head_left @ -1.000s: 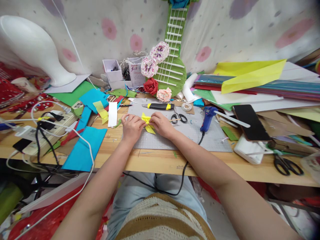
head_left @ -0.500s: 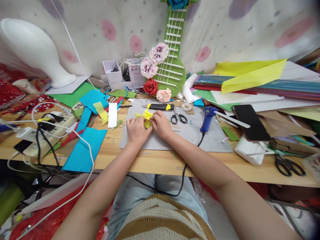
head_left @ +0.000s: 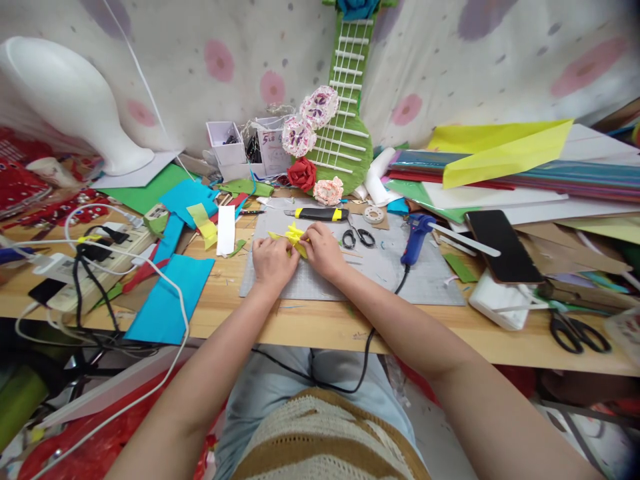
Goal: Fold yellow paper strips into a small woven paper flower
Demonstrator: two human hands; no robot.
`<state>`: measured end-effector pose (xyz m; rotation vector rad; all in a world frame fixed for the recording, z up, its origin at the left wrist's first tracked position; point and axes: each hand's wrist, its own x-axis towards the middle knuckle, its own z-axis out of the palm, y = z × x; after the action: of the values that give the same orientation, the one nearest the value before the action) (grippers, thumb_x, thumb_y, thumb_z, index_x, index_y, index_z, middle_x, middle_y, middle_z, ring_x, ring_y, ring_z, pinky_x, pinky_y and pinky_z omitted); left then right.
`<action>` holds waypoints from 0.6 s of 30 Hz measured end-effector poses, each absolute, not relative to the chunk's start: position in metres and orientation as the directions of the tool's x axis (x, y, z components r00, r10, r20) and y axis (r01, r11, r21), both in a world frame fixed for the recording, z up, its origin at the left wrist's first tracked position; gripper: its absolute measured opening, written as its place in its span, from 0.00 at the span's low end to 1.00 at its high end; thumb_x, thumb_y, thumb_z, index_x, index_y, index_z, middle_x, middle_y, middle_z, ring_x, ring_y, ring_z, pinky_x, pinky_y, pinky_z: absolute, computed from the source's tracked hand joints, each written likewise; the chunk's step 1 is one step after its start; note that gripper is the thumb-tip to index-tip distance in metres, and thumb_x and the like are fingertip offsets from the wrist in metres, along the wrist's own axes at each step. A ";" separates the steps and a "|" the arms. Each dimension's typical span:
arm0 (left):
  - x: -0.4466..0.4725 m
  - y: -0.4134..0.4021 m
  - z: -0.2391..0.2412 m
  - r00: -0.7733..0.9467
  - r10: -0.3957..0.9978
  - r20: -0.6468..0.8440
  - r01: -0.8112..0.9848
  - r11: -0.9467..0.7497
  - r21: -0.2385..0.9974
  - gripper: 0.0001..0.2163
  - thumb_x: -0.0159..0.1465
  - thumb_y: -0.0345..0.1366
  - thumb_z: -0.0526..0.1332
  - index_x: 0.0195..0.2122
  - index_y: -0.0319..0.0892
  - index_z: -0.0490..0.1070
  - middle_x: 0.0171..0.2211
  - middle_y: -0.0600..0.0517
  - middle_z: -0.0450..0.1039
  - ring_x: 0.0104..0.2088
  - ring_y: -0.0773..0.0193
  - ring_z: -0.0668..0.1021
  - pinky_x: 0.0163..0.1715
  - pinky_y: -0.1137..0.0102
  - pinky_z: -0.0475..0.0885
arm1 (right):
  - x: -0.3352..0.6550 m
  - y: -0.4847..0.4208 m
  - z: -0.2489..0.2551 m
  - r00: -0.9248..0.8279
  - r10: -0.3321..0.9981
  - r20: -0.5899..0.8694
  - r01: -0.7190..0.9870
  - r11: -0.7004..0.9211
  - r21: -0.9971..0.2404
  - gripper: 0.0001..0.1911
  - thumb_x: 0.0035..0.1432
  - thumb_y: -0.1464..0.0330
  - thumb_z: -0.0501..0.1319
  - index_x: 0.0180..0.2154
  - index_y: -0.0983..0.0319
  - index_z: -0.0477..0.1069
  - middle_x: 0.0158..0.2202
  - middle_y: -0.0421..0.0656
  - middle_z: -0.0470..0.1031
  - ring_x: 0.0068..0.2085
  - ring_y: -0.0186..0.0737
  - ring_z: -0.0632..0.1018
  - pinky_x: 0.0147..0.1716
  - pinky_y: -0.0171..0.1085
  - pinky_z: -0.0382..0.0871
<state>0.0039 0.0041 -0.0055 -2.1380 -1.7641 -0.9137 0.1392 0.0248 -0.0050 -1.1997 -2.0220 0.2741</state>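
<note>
Both my hands rest on a grey cutting mat at the middle of the wooden table. My left hand and my right hand are side by side, fingers pinched on a small folded yellow paper piece between them. Yellow strips stick out above my fingertips. A yellow-and-black utility knife lies just beyond the paper, small black scissors sit to its right, and a blue glue gun lies further right on the mat.
Blue paper sheets and a power strip with cables crowd the left. A phone, stacked coloured sheets and large scissors fill the right. A green paper guitar with flowers leans at the back beside a white foam head.
My hands moved slightly up the mat and closer together. The yellow paper was turned and folded; its strips now point up and left above my fingers.
</note>
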 end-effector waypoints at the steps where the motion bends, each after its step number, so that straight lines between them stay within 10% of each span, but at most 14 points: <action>1: 0.004 0.004 -0.006 0.087 0.805 0.586 0.943 -0.255 0.211 0.07 0.55 0.36 0.58 0.22 0.43 0.70 0.22 0.49 0.72 0.29 0.58 0.73 0.37 0.60 0.60 | 0.140 0.025 -0.006 -0.286 0.820 0.496 0.660 0.544 -0.518 0.05 0.56 0.73 0.53 0.30 0.62 0.66 0.36 0.48 0.66 0.40 0.43 0.67 0.41 0.42 0.63; 18: -0.044 0.021 0.017 0.248 0.800 0.546 0.819 -0.474 0.323 0.11 0.52 0.32 0.60 0.38 0.44 0.66 0.39 0.52 0.73 0.43 0.59 0.72 0.45 0.64 0.60 | 0.155 0.029 -0.004 -0.508 0.677 0.532 0.538 0.732 -0.418 0.05 0.57 0.75 0.52 0.35 0.61 0.64 0.40 0.47 0.65 0.42 0.39 0.67 0.42 0.40 0.64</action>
<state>-0.0440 0.0213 0.0170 -2.4598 -1.5964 -1.0477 0.1547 0.0294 -0.0042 -0.9132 -2.2356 0.2579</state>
